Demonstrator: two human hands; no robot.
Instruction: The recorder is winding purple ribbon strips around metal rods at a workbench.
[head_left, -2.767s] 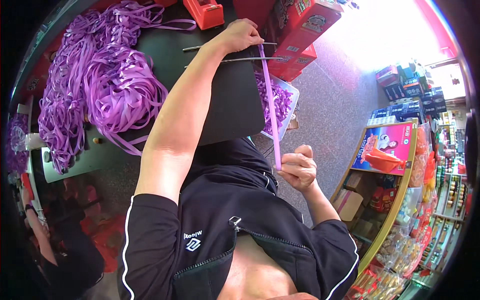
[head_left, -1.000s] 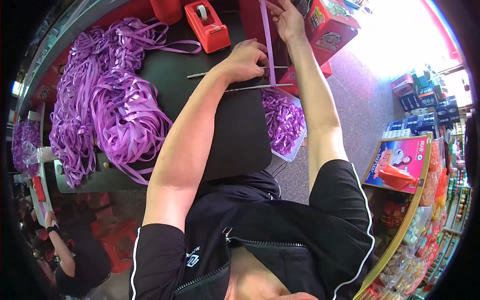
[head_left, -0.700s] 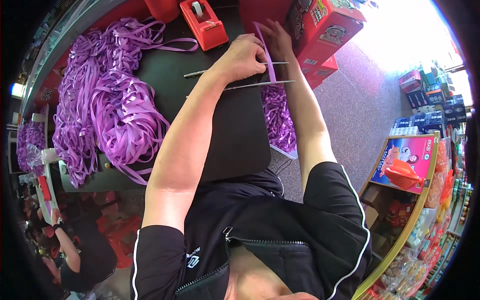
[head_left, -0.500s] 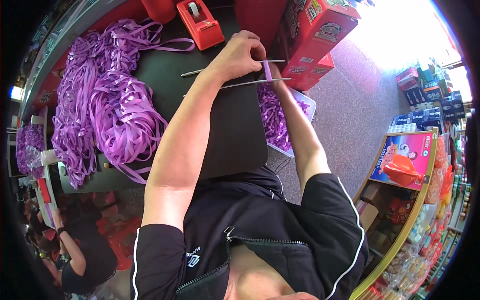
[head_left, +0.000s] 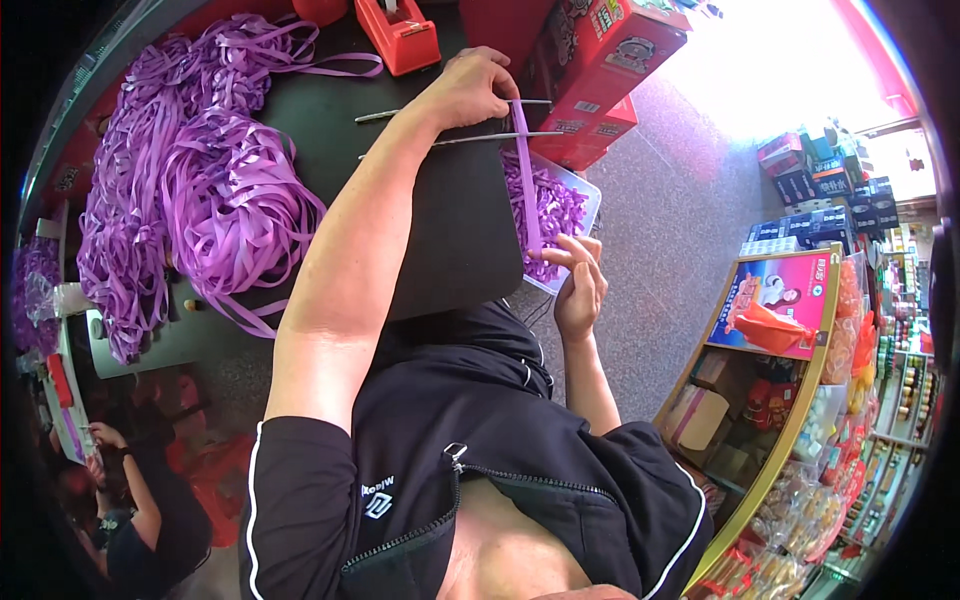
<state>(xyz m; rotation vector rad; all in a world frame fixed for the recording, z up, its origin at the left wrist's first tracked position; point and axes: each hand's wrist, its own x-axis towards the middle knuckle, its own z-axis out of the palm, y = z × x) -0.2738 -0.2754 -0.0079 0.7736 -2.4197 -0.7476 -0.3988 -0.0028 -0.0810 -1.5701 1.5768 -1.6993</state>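
Observation:
Two thin metal rods (head_left: pixel 545 134) jut out past the right edge of the black table (head_left: pixel 462 230), side by side. A strip of purple ribbon (head_left: pixel 524 185) runs across them toward my body. My left hand (head_left: pixel 478 88) is closed at the far rod, pinching the ribbon's far end between thumb and finger. My right hand (head_left: pixel 580 285) has its fingertips at the ribbon's near end, drawing it straight. Below the strip stands a white plastic bin (head_left: pixel 592 212) full of short purple ribbon pieces (head_left: pixel 555 205).
A large tangle of purple ribbon (head_left: pixel 235 200) covers the table's left side. A red tape dispenser (head_left: pixel 402 40) stands at the far edge. Red boxes (head_left: pixel 600 65) are stacked beyond the bin. Rightward is a display case (head_left: pixel 765 300); at lower left, another person (head_left: pixel 145 505).
My right hand has come from beneath the rods back toward my body. The ribbon across the rods now stretches out long between my hands. The view has shifted slightly.

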